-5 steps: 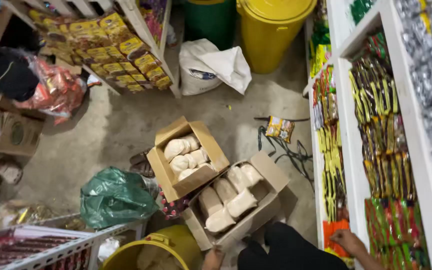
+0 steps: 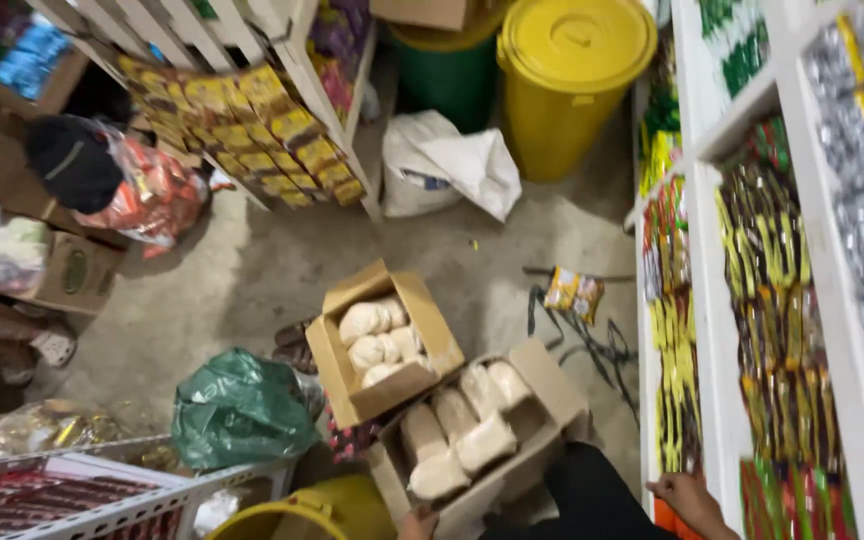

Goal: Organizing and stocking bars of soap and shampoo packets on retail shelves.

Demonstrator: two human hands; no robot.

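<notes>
Head view, catalogued from left to right: we log a clear sack of orange and red packets (image 2: 147,195) on the floor at far left, and behind it a slanted white rack of yellow packets (image 2: 252,125). Lower down sits a knotted green plastic bag (image 2: 237,410), beside a yellow bin (image 2: 322,510) at the bottom edge. At centre we note an open cardboard box (image 2: 382,340) of pale bagged goods resting on the concrete floor. Just beside it, lower and to the right, is a second open cardboard carton (image 2: 542,395) of similar pale bags; our left hand (image 2: 414,525) touches its near bottom edge, though we cannot tell how the fingers sit. Our right hand (image 2: 687,497), fingers curled narrow, rests against the white shelf unit (image 2: 717,330) hung with sachet strips. A yellow lidded drum (image 2: 572,75) stands beyond.
</notes>
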